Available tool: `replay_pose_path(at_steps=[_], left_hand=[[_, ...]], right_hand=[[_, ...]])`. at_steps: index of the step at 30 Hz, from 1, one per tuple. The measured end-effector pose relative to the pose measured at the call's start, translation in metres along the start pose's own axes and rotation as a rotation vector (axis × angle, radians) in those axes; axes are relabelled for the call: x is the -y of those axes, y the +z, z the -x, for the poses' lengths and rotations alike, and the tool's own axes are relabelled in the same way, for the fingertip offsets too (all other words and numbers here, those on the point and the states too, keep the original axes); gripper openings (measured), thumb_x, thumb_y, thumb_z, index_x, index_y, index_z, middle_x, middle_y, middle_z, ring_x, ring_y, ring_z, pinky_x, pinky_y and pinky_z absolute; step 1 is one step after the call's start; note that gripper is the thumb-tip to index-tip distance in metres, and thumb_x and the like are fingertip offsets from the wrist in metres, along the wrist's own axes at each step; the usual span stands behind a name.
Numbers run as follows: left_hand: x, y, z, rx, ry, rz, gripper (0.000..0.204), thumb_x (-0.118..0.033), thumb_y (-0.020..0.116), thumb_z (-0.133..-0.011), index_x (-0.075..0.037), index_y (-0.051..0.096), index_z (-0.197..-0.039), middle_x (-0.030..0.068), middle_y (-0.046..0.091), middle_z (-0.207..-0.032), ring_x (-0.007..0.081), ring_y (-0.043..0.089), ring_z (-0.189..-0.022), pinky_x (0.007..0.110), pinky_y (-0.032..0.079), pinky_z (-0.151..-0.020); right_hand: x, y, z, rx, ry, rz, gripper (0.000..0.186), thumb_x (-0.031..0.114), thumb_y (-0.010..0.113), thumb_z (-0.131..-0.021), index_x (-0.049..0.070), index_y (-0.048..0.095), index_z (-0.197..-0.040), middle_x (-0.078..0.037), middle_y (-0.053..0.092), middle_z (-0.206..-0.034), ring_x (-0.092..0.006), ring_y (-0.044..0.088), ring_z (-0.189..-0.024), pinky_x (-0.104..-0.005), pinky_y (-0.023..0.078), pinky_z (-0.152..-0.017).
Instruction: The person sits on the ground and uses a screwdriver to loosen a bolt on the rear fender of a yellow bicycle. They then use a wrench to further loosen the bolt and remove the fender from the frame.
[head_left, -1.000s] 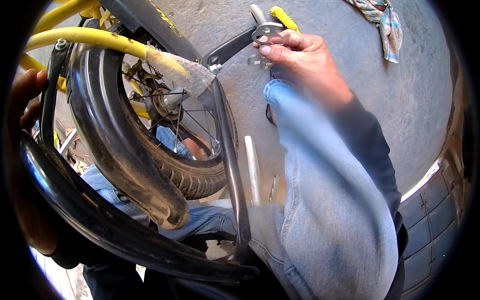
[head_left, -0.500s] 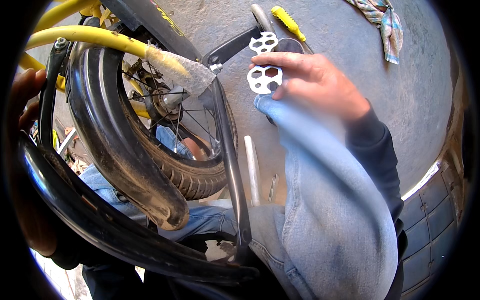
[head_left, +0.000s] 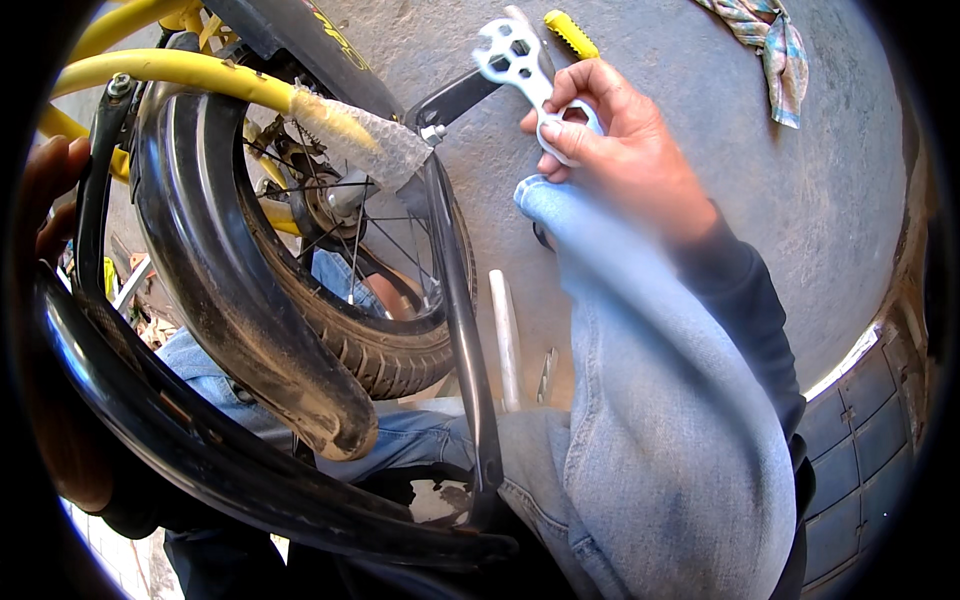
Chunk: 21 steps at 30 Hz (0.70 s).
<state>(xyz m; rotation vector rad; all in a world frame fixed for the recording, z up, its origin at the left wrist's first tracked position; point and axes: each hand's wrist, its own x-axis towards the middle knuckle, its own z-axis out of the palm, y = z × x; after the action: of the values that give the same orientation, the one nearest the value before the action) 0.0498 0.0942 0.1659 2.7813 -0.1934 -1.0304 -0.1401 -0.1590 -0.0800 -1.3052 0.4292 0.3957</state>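
My right hand [head_left: 625, 135] pinches a flat silver multi-hole hex wrench [head_left: 518, 58] between thumb and fingers, above my raised jeans knee. The wrench's toothed head points up and left, and part of its other end is covered by my fingers. At the dark left edge, the fingers of my left hand [head_left: 62, 205] curl against a black curved bicycle carrier [head_left: 250, 480]. Its struts reach up to a bolt [head_left: 121, 86] on the left and a bolt with a nut [head_left: 433, 134] near the plastic-wrapped end of the yellow frame tube [head_left: 190, 72]. The carrier passes around the black mudguard [head_left: 230, 290] and tyre [head_left: 385, 360].
A black crank arm [head_left: 455, 97] juts out from the bicycle beyond the wheel. On the concrete floor are a yellow-handled tool [head_left: 571, 35], a checked cloth [head_left: 780, 60] and a pale metal tube [head_left: 504, 340]. My jeans leg [head_left: 680, 430] fills the lower right.
My right hand has turned the hex wrench, so its toothed head has swung up and left. The hand has shifted slightly. My left hand and the bicycle look the same.
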Motion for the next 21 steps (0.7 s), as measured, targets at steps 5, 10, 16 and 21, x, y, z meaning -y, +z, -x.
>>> replay_pose_path(at_steps=[5, 10, 16, 21], left_hand=[[-0.007, 0.011, -0.002, -0.047, -0.073, 0.062, 0.083, -0.063, 0.049, -0.092, 0.004, 0.037, -0.139, 0.0291, 0.052, -0.121, 0.0324, 0.062, -0.109, 0.044, 0.054, -0.093], [-0.005, 0.001, 0.002, 0.012, -0.027, -0.019, 0.086, -0.06, 0.057, -0.086, 0.003, 0.035, -0.14, 0.0278, 0.052, -0.123, 0.0329, 0.06, -0.112, 0.044, 0.05, -0.097], [-0.001, -0.005, 0.0, 0.07, 0.03, -0.065, 0.092, -0.055, 0.067, -0.079, 0.003, 0.033, -0.142, 0.0263, 0.051, -0.127, 0.0336, 0.057, -0.117, 0.045, 0.046, -0.102], [0.009, 0.001, -0.017, 0.155, 0.151, -0.094, 0.099, -0.052, 0.074, -0.073, 0.002, 0.031, -0.143, 0.025, 0.05, -0.13, 0.0342, 0.054, -0.12, 0.045, 0.043, -0.105]], right_hand=[[0.008, -0.001, 0.005, 0.113, 0.096, -0.154, 0.036, 0.017, 0.056, -0.097, 0.002, 0.044, -0.128, -0.012, 0.065, -0.092, -0.0119, 0.067, -0.072, -0.0276, 0.058, -0.07], [-0.006, 0.009, -0.005, 0.293, 0.342, -0.603, 0.031, 0.018, 0.054, -0.098, 0.0, 0.046, -0.122, -0.014, 0.066, -0.093, -0.015, 0.067, -0.07, -0.0295, 0.059, -0.065], [-0.02, 0.015, -0.011, 0.271, 0.421, -0.628, 0.024, 0.015, 0.054, -0.097, 0.001, 0.052, -0.116, -0.011, 0.066, -0.093, -0.0146, 0.067, -0.069, -0.0267, 0.058, -0.058], [-0.033, 0.016, -0.005, 0.215, 0.392, -0.392, 0.026, 0.019, 0.058, -0.095, 0.001, 0.06, -0.113, -0.003, 0.06, -0.088, -0.0095, 0.061, -0.064, -0.0196, 0.051, -0.049]])
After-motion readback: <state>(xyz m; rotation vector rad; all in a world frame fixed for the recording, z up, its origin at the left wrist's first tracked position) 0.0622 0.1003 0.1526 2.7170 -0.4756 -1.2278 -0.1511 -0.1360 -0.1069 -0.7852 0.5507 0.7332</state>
